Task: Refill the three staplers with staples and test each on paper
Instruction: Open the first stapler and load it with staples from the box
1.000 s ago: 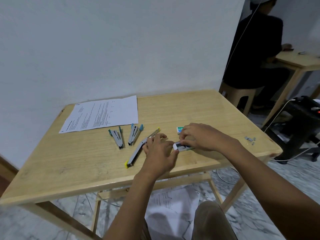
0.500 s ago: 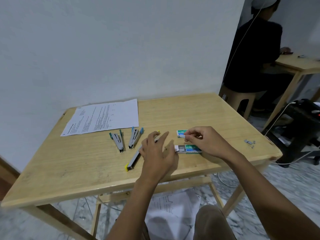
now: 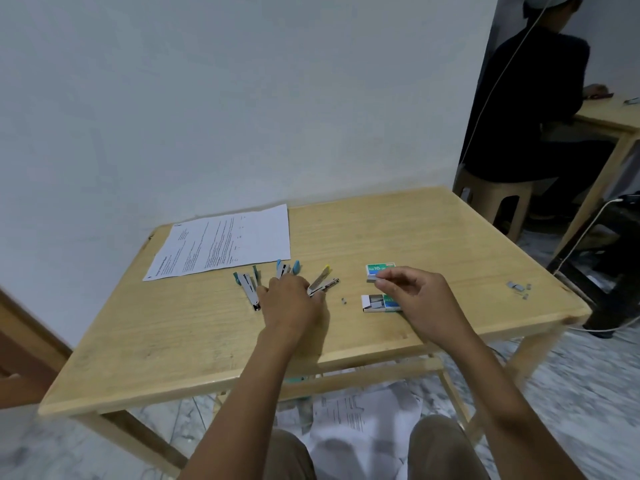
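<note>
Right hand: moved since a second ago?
Yes. The right hand has lifted off the open staple box, which stays on the table, and now pinches a staple strip above it, nearer the closed box.

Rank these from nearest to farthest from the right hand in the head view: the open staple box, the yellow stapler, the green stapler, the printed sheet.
1. Open staple box: just under the right hand, at its wrist side.
2. Yellow stapler: to its left, under the left hand's fingers.
3. Green stapler: further left, beyond the left hand.
4. Printed sheet: far left corner, by the wall.
</note>
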Action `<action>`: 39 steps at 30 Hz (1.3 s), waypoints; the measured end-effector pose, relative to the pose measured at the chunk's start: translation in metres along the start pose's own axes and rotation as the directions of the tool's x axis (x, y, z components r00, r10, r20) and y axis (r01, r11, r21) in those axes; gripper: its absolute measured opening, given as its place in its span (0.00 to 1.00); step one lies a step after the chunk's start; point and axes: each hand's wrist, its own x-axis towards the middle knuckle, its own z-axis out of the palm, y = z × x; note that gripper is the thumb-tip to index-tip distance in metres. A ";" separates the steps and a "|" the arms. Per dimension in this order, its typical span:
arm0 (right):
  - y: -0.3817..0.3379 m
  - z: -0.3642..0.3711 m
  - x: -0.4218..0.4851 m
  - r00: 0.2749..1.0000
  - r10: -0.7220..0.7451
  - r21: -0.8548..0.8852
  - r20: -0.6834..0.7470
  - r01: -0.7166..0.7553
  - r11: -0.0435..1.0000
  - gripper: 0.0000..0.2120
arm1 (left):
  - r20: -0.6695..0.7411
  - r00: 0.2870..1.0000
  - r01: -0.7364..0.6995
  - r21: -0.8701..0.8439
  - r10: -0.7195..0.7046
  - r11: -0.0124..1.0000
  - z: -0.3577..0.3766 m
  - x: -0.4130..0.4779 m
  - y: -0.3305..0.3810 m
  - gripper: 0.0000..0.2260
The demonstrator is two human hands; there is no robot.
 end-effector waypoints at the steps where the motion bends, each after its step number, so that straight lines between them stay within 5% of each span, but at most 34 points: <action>1: 0.001 0.001 0.000 1.000 0.005 -0.009 0.001 -0.005 1.000 0.06 | 0.003 1.000 -0.001 -0.020 0.001 1.000 -0.001 0.002 -0.001 0.14; 5: -0.001 0.005 0.003 1.000 -0.009 -0.044 -0.024 0.008 0.999 0.04 | 0.021 1.000 -0.012 -0.236 0.018 0.972 -0.007 0.001 -0.006 0.14; 8: -0.005 0.010 0.007 1.000 0.001 -0.030 -0.030 -0.002 1.000 0.02 | 0.051 0.998 -0.013 -0.536 0.048 0.844 -0.020 -0.006 -0.010 0.11; 13: -0.017 0.025 0.014 0.996 -0.072 -0.058 0.055 0.076 0.995 0.04 | 0.296 0.946 0.201 -0.855 0.132 0.479 -0.032 -0.016 -0.016 0.14; 18: -0.021 0.046 0.024 0.989 -0.070 -0.133 0.133 0.088 0.987 0.04 | 0.468 0.837 0.460 -0.882 0.284 0.101 -0.015 -0.024 -0.026 0.08; 24: -0.023 0.056 0.036 0.969 -0.100 -0.359 0.224 0.178 0.916 0.06 | 0.474 0.816 0.495 -0.869 0.332 0.024 -0.007 -0.021 -0.033 0.09; 31: -0.028 0.057 0.044 0.964 -0.093 -0.375 0.251 0.185 0.908 0.06 | 0.476 0.809 0.506 -0.863 0.345 0.004 -0.005 -0.017 -0.034 0.08; 39: -0.035 0.061 0.048 0.941 -0.107 -0.629 0.322 0.297 0.718 0.09 | 0.477 0.793 0.528 -0.849 0.379 -0.037 -0.002 -0.013 -0.036 0.08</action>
